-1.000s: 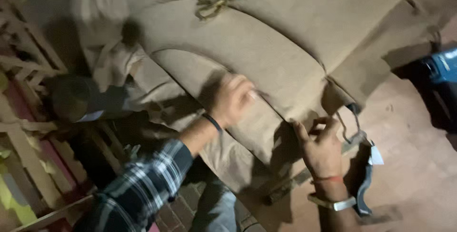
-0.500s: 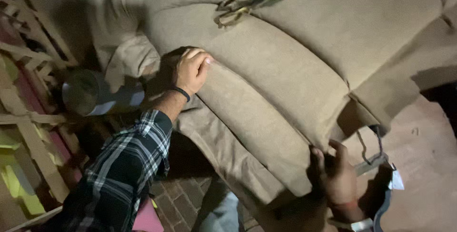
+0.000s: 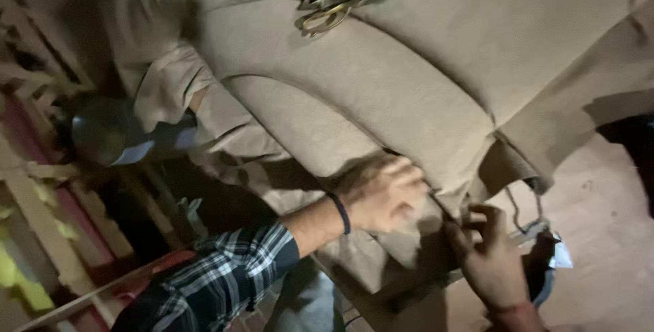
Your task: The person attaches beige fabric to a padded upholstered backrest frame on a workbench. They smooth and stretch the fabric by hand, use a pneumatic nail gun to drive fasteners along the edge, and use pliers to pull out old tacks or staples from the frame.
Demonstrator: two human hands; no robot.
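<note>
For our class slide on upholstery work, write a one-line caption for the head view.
Left hand presses the tan fabric of a padded seat while the right hand pinches its lower edge; scissors lie on top.

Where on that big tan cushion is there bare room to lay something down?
The widest bare patch is the upper right of the tan cushion, right of the scissors. A second bare band runs across its middle, between the scissors and the left hand. The lower edge is crowded: both hands meet there, the right hand beside a strap.
</note>
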